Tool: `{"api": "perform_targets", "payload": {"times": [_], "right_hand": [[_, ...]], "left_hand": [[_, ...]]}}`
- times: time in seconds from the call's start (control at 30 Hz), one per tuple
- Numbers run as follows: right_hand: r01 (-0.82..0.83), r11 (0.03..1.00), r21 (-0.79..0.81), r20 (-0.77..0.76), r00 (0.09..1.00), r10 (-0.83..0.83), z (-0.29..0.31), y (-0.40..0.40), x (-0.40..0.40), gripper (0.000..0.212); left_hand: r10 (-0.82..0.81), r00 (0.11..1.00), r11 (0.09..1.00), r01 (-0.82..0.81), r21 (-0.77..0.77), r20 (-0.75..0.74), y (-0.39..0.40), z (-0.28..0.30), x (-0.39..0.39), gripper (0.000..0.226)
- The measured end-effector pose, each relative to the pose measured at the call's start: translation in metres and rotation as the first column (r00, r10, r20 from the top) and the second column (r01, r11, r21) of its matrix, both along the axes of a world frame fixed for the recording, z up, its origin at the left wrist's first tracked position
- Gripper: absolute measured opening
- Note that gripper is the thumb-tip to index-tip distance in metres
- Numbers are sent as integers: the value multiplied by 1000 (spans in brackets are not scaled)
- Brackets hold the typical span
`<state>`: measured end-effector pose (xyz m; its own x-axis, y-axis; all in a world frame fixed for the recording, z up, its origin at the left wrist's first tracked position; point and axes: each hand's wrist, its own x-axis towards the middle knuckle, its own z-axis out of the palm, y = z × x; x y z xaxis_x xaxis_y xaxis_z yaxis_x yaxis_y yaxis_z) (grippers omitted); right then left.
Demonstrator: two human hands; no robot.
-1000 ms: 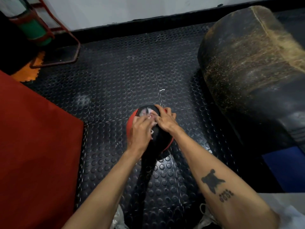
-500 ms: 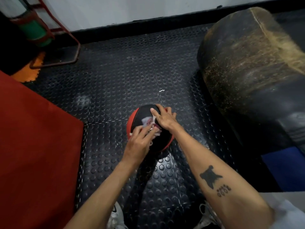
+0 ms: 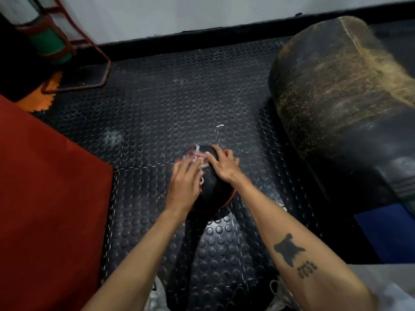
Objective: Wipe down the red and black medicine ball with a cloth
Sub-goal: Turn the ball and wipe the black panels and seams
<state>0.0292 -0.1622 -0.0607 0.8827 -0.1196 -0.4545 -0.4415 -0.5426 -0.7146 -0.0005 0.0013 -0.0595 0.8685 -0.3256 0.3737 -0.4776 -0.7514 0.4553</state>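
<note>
The red and black medicine ball sits on the studded black floor mat in the middle of the view. A small pale cloth lies on the ball's upper left side. My left hand presses the cloth against the ball with extended fingers; motion blur hides whether they curl round it. My right hand rests flat on the top right of the ball, fingers spread. Much of the ball's red side is hidden under my left hand.
A large worn black punching bag lies on the floor to the right. A red mat covers the left. A red metal frame with a green roll stands at the back left. A blue pad lies at right. My shoes show below.
My left hand has slid with the cloth from the ball's top down and then to its upper left side. My right hand has stayed on the ball's top right.
</note>
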Motion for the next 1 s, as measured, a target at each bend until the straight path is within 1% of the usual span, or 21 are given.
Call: {"api": "perform_targets", "payload": {"times": [0.07,0.17,0.27,0.3,0.37,0.4,0.43,0.5,0.57,0.63,0.67,0.73,0.77,0.83,0.87,0.9,0.93,0.97,1.0], "right_hand": [[4,1000,9,7,1000,-4,-1,-1,-1,61],[-24,1000,12,33,999,24,-3,-4,-4,59],[-43,999,20,59,997,42,-5,-1,-8,55],[-35,999,17,64,997,34,-4,2,-8,53],[4,1000,-6,76,997,-4,-2,6,-10,51],[26,1000,-17,83,996,-24,-2,8,-12,51],[39,999,-22,83,996,-37,-2,9,-14,54],[57,998,-20,103,993,-55,-6,7,-19,66],[77,997,-8,125,989,-75,-11,2,-23,74],[76,997,2,155,985,-75,-15,-1,-27,73],[68,998,-5,183,981,-66,-17,-1,-29,70],[72,997,-31,235,970,-63,-18,4,-39,66],[83,996,-44,270,961,-68,-19,6,-45,67],[75,996,-47,312,948,-56,-23,9,-59,71],[55,997,-46,312,949,-38,-27,10,-65,76],[38,998,-45,303,953,-23,-30,10,-69,82],[36,998,-43,290,957,-22,-31,10,-70,90],[48,998,-37,272,962,-36,-31,7,-69,97],[59,998,-28,255,966,-50,-31,4,-66,101]], "left_hand": [[20,999,1000,-21,-14,-36,-4,-16,-15,40],[52,999,997,-52,-55,-2,13,-37,-51,49],[9,1000,1000,-9,-26,26,28,-32,-52,40],[39,999,998,-40,-43,-6,27,-24,-41,35],[143,985,982,-154,-109,-99,20,-5,-12,28],[144,977,980,-162,-113,-156,14,-1,1,29],[110,975,985,-133,-109,-192,9,-1,6,32],[92,968,982,-127,-138,-235,-1,-9,-8,39],[160,950,961,-211,-176,-269,-6,-22,-47,46],[170,945,957,-226,-183,-278,-6,-30,-77,48],[159,946,957,-218,-192,-284,-5,-31,-76,46],[156,939,954,-223,-199,-305,-3,-27,-46,42],[138,937,962,-203,-179,-322,-4,-21,-23,40],[49,927,991,-92,-98,-372,-2,-13,25,35],[4,912,997,-36,-71,-410,-1,-11,44,34],[-16,889,998,-16,-66,-458,0,-10,56,34],[4,872,998,-37,-56,-490,0,-9,58,34],[29,877,997,-58,-46,-480,-4,-9,50,34],[33,907,996,-63,-59,-420,-7,-10,35,33]]}}
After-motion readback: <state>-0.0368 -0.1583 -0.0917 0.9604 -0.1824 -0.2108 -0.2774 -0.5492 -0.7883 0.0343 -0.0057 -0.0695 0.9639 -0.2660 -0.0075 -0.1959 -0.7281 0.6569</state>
